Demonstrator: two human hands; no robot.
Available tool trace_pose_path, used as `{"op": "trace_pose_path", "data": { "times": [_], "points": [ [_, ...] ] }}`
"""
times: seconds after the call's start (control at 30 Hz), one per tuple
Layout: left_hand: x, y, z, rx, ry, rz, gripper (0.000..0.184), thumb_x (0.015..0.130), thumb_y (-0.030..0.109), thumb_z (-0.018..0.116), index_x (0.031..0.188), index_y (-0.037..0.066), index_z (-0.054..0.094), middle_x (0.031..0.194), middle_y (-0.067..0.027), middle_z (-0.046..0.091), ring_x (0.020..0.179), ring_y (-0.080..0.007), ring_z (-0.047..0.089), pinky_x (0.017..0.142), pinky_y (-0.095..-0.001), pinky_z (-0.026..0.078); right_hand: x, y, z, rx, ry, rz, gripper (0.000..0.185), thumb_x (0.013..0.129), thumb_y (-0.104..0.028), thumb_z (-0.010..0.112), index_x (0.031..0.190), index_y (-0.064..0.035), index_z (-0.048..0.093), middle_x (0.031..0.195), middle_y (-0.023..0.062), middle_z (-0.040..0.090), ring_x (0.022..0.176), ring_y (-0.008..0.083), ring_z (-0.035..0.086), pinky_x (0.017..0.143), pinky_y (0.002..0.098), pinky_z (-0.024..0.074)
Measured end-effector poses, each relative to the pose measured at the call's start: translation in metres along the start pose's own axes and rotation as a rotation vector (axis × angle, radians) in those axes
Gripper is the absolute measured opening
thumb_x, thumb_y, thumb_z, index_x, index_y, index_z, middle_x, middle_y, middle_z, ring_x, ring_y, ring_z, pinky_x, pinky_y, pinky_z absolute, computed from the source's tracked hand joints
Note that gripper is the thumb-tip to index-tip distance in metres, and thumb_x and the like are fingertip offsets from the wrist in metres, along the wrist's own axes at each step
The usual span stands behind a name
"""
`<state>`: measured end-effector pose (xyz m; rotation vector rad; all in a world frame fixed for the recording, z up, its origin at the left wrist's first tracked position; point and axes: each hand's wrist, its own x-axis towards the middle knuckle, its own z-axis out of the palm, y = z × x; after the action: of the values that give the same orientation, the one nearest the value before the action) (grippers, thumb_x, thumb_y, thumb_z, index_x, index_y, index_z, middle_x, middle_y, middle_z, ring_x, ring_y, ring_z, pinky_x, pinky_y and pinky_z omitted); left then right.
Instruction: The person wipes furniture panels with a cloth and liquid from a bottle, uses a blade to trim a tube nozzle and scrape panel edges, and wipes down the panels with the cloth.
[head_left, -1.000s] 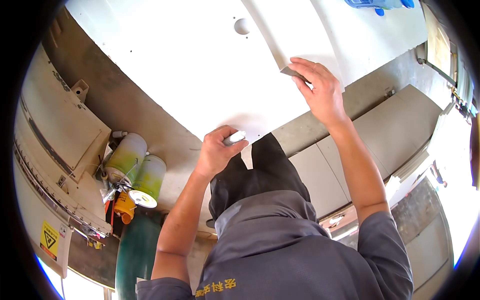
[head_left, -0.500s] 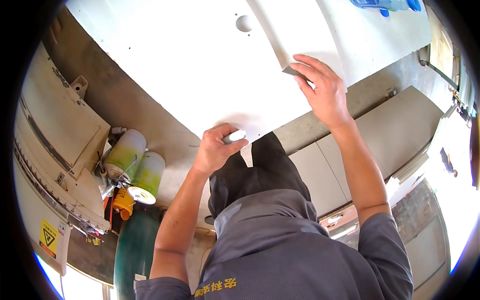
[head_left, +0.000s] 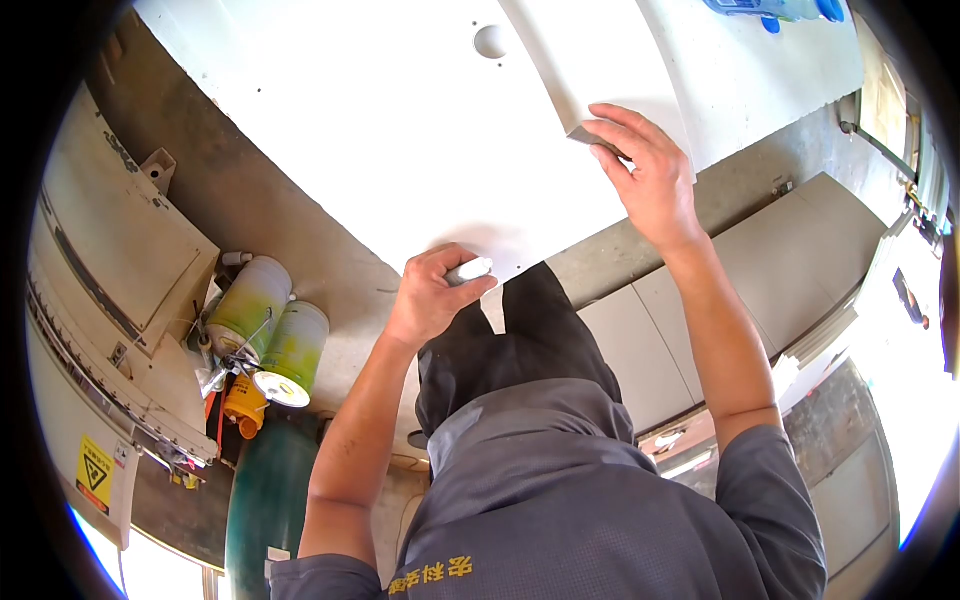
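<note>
In the head view, a large white panel (head_left: 400,130) with a round hole and several small dark holes lies before me. My left hand (head_left: 435,290) is closed around a white marker (head_left: 469,271) at the panel's near edge; its pale end points right. On the panel's right part lies a long white bent metal strip (head_left: 590,50), its near end showing a grey edge. My right hand (head_left: 652,180) has its fingers and thumb curled at that near end, gripping it. The palm side and part of the edge are hidden by the fingers.
A clear blue-capped bottle (head_left: 775,8) lies at the far right. Two green-white cans (head_left: 298,340) and an orange container (head_left: 245,402) stand at left beside a machine with a yellow warning label (head_left: 96,474). Grey sheets (head_left: 720,270) lie at lower right. A distant person (head_left: 908,297) shows at right.
Both hands stay almost in place. The right hand shifts very slightly within the view, along with the panel. The distant person at right has moved.
</note>
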<state>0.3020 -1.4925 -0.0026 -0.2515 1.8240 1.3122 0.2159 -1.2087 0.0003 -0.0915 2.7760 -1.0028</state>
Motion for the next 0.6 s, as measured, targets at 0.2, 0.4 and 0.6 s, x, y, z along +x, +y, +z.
{"op": "trace_pose_path", "data": {
  "times": [0.2,0.4,0.6],
  "points": [
    [0.0002,-0.0042,0.0008,0.013,0.004,0.020,0.022,0.080,0.015,0.080,0.091,-0.001,0.071,0.078,-0.0073,0.064,0.069,-0.0154,0.057,0.066,-0.0304,0.048,-0.0010,-0.0013,0.0004,0.056,-0.009,0.045,0.021,0.086,-0.008,0.072,0.107,-0.0090,0.073,0.119,0.0027,0.069,0.096,0.0228,0.069,0.079,0.0322,0.0573],
    [0.0004,-0.0047,0.0014,0.005,0.012,0.042,0.014,0.081,0.010,0.078,0.087,0.000,0.070,0.076,-0.0024,0.062,0.070,-0.0096,0.054,0.065,-0.0266,0.045,-0.0016,-0.0007,-0.0007,0.040,-0.008,0.022,0.021,0.086,-0.009,0.072,0.108,-0.0096,0.073,0.119,0.0028,0.069,0.093,0.0226,0.068,0.076,0.0321,0.0567],
    [0.0003,-0.0013,0.0009,-0.006,0.009,0.026,0.015,0.081,0.012,0.078,0.087,0.000,0.070,0.075,-0.0020,0.061,0.070,-0.0090,0.052,0.064,-0.0264,0.044,0.0033,-0.0010,-0.0077,-0.103,-0.025,-0.076,0.020,0.085,-0.010,0.073,0.105,-0.0121,0.074,0.119,-0.0002,0.068,0.090,0.0195,0.067,0.083,0.0340,0.0526]
  ]
}}
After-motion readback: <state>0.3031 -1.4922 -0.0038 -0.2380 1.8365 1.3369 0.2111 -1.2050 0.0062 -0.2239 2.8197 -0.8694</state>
